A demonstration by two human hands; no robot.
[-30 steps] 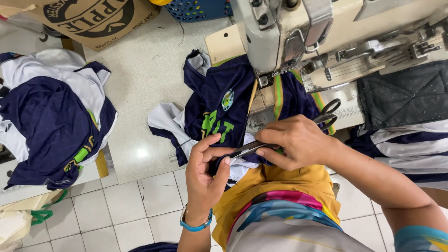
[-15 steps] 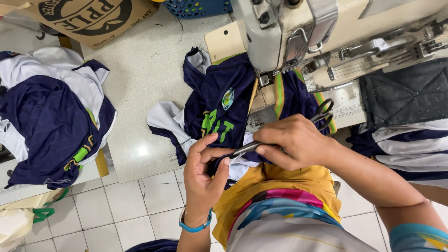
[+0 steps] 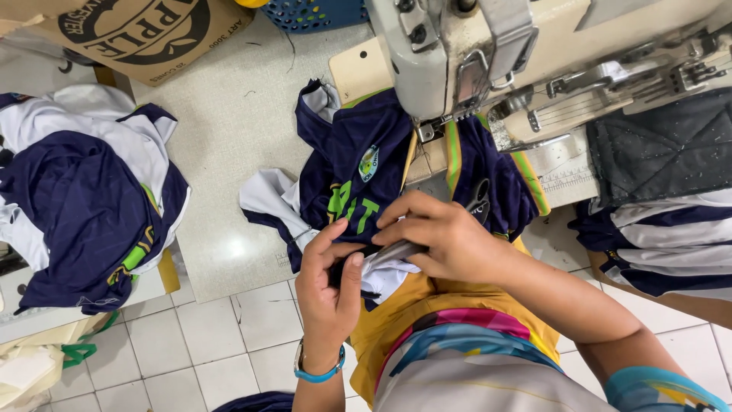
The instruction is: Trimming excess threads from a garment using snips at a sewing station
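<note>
Pinched between left hand [image 3: 328, 286] and right hand [image 3: 438, 233], navy jersey hem [image 3: 381, 255].

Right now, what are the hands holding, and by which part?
Both hands pinch one edge of the navy jersey: left hand at the near end, right hand further along the strip.

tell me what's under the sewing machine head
A navy jersey with green and yellow trim lies under the sewing machine head, on the work table. The needle and the cloth right beneath it are hidden by the machine.
</note>
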